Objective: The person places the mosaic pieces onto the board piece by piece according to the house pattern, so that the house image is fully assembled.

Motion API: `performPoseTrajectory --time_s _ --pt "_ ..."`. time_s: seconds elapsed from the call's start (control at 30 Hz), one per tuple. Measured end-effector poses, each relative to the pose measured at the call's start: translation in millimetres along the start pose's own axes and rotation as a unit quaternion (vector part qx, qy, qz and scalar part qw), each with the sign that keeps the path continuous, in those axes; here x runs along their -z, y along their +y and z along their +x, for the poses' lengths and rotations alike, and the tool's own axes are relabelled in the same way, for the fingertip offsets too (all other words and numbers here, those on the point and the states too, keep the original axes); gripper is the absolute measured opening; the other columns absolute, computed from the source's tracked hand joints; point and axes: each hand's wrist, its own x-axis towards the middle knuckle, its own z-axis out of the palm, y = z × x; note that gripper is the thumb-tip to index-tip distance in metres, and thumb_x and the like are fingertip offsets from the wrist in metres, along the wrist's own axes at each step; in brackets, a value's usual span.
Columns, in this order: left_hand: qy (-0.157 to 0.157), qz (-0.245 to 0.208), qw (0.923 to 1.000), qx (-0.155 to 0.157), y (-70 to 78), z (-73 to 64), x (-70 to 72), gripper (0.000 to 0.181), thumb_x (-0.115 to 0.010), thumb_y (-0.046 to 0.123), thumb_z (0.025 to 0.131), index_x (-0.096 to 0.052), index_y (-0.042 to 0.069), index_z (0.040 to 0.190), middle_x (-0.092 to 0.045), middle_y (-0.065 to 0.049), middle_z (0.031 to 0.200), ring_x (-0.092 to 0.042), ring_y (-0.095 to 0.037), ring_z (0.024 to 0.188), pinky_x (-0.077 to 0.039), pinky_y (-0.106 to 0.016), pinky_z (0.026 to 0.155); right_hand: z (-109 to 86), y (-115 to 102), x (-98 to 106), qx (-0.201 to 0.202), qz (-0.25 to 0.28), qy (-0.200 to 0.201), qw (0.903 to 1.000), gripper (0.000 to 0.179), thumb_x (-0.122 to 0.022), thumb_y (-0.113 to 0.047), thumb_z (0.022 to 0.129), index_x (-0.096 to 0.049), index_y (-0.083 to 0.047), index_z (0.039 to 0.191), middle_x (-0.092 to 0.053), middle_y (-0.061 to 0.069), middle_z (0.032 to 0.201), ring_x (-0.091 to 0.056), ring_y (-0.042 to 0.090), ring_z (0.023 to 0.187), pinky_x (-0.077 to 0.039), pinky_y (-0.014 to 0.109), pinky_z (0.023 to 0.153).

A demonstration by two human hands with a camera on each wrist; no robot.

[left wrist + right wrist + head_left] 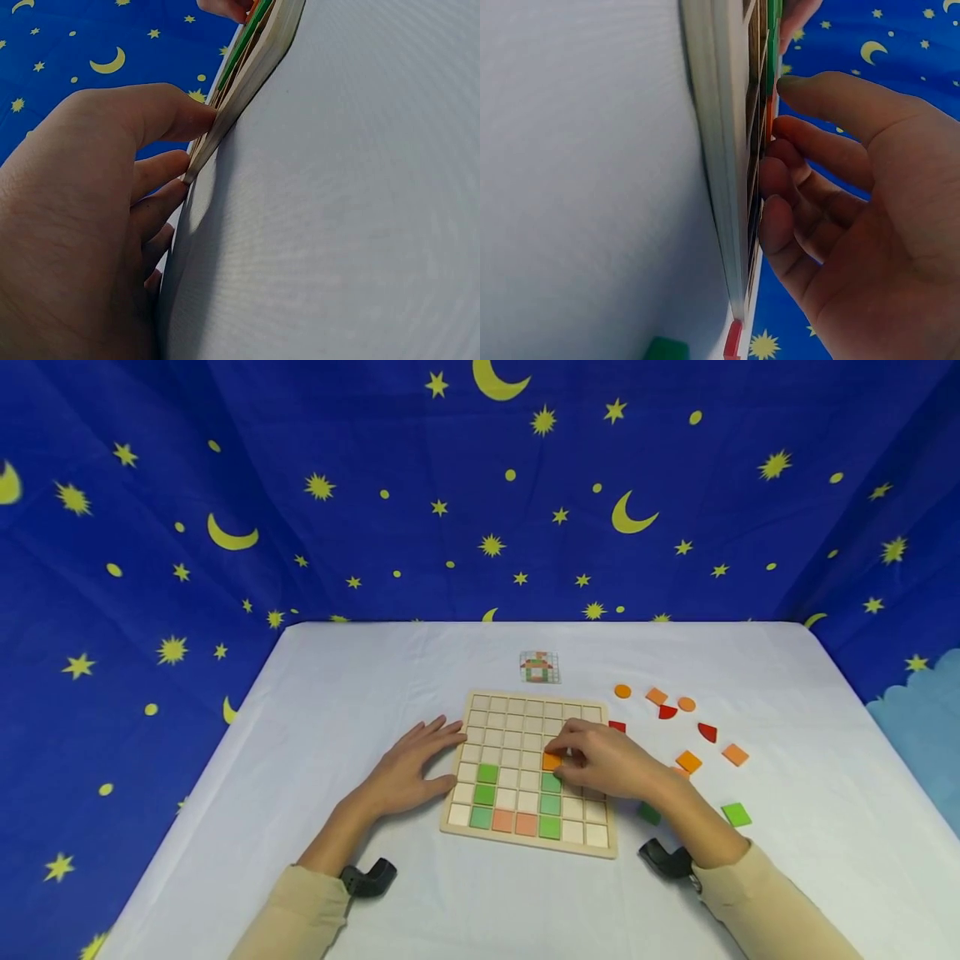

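While the left hand (pixel 408 777) lay with spread fingers touching the left edge of a wooden board (pixel 512 738), the right hand (pixel 611 762) pinched an orange tile (pixel 551 762) on it, lower centre of the frame, loose tiles (pixel 688 762) at right, a picture card (pixel 540 667) higher up.

Room at bottom centre, between my black wrist mounts (pixel 369 878), up to board (pixel 512 739). My left hand (pixel 408 774) blocks its left edge, my right hand (pixel 611 760) its right side; loose tiles (pixel 688 762) clutter right of centre.
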Motion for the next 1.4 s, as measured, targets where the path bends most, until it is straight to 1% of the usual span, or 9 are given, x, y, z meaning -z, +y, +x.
performPoseTrajectory --time_s 0.3,0.57,0.83,0.93,1.13,1.2,1.27,1.33,1.4 --pt "0.009 -0.002 0.9999 -0.008 2.0 -0.1 0.8 0.059 -0.065 0.032 0.086 -0.050 0.016 0.141 -0.037 0.001 0.151 -0.022 -0.024 0.142 -0.015 -0.044 0.116 -2.3 3 2 -0.009 0.005 0.002 0.9999 0.025 -0.069 -0.025 0.086 -0.072 -0.019 0.110 -0.060 -0.011 0.099 -0.055 0.008 0.082 -0.050 0.024 0.072" --pt "0.002 0.003 1.0000 0.003 0.9 0.6 0.2 0.061 -0.065 0.035 0.086 -0.049 0.018 0.142 -0.035 0.004 0.152 -0.020 -0.021 0.143 -0.012 -0.040 0.117 -6.2 6 10 -0.017 -0.004 0.015 0.9997 0.029 -0.071 -0.027 0.085 -0.072 -0.017 0.112 -0.061 -0.010 0.095 -0.054 0.007 0.076 -0.049 0.025 0.067" --pt "0.010 0.005 0.9999 -0.001 0.3 0.2 -1.4 0.061 -0.066 0.034 0.086 -0.049 0.017 0.141 -0.036 0.002 0.152 -0.021 -0.023 0.143 -0.014 -0.042 0.117 -15.0 16 20 -0.030 0.006 0.028 0.9991 0.028 -0.070 -0.022 0.087 -0.071 -0.014 0.114 -0.060 -0.009 0.093 -0.055 0.010 0.078 -0.048 0.026 0.065" --pt "0.010 0.001 0.9999 -0.003 1.4 0.3 -1.4 0.060 -0.066 0.033 0.086 -0.050 0.017 0.141 -0.037 0.002 0.151 -0.022 -0.023 0.142 -0.014 -0.042 0.117 -20.2 22 23 -0.041 0.003 0.034 0.9986 0.028 -0.069 -0.021 0.087 -0.071 -0.014 0.114 -0.060 -0.009 0.093 -0.054 0.011 0.078 -0.047 0.026 0.065" --pt "0.006 0.005 0.9999 -0.007 1.2 1.4 -1.3 0.060 -0.065 0.034 0.087 -0.049 0.017 0.142 -0.036 0.003 0.152 -0.021 -0.023 0.143 -0.013 -0.042 0.117 -29.6 34 30 -0.080 0.000 0.045 0.9958 0.031 -0.070 -0.020 0.086 -0.069 -0.014 0.116 -0.059 -0.006 0.096 -0.052 0.014 0.080 -0.046 0.029 0.064" --pt "0.009 0.006 0.9999 -0.009 0.9 1.2 -0.4 0.060 -0.066 0.033 0.086 -0.050 0.016 0.141 -0.036 0.002 0.151 -0.022 -0.024 0.142 -0.014 -0.042 0.117 -31.2 38 31 -0.091 0.000 0.047 0.9948 0.032 -0.070 -0.019 0.086 -0.069 -0.014 0.118 -0.060 -0.003 0.101 -0.052 0.016 0.085 -0.047 0.032 0.069" --pt "0.011 0.005 0.9999 -0.011 0.4 0.7 0.1 0.060 -0.067 0.033 0.086 -0.050 0.015 0.141 -0.037 0.001 0.151 -0.022 -0.025 0.142 -0.014 -0.043 0.116 -31.9 42 32 -0.104 -0.003 0.045 0.9935 0.033 -0.069 -0.018 0.086 -0.068 -0.015 0.119 -0.060 -0.001 0.108 -0.053 0.019 0.093 -0.049 0.038 0.078" --pt "0.010 0.006 0.9999 -0.011 0.3 0.2 0.4 0.060 -0.067 0.033 0.086 -0.050 0.015 0.141 -0.037 0.001 0.151 -0.022 -0.025 0.142 -0.014 -0.044 0.116 -32.6 45 31 -0.121 -0.012 0.039 0.9918 0.036 -0.067 -0.016 0.086 -0.067 -0.016 0.121 -0.058 0.003 0.118 -0.052 0.023 0.105 -0.046 0.047 0.090" --pt "0.008 0.005 0.9999 -0.011 0.5 -0.2 0.7 0.061 -0.067 0.033 0.086 -0.049 0.015 0.141 -0.036 0.001 0.151 -0.022 -0.025 0.142 -0.014 -0.044 0.116 -33.0 47 31 -0.136 -0.022 0.034 0.9899 0.040 -0.065 -0.013 0.085 -0.065 -0.015 0.124 -0.055 0.008 0.125 -0.049 0.027 0.114 -0.041 0.054 0.098"
